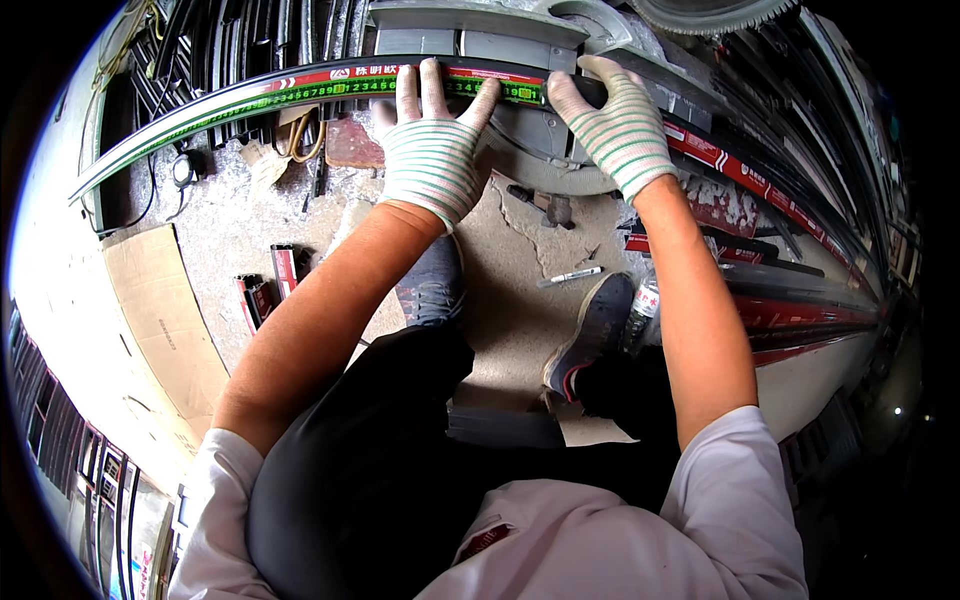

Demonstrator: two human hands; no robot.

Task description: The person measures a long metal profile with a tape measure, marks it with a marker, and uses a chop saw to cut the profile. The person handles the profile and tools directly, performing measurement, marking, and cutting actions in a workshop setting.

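A long dark metal profile point(230, 100) wrapped in red and green printed film lies across the grey bed of a cutting saw point(470, 30). My left hand point(432, 145), in a white glove with green stripes, presses flat on the profile with fingers spread. My right hand point(615, 125), gloved the same way, rests on the profile just to the right, fingers curled over its top edge. Both hands sit in front of the saw's round base point(545, 150). A toothed saw blade point(700, 12) shows at the top edge.
Short offcuts of profile point(270, 285) and a white marker pen point(570, 276) lie on the concrete floor by my shoes point(590, 330). A plastic bottle point(642, 310) stands beside my right foot. Flat cardboard point(165, 320) lies to the left. More wrapped profiles point(800, 310) are stacked on the right.
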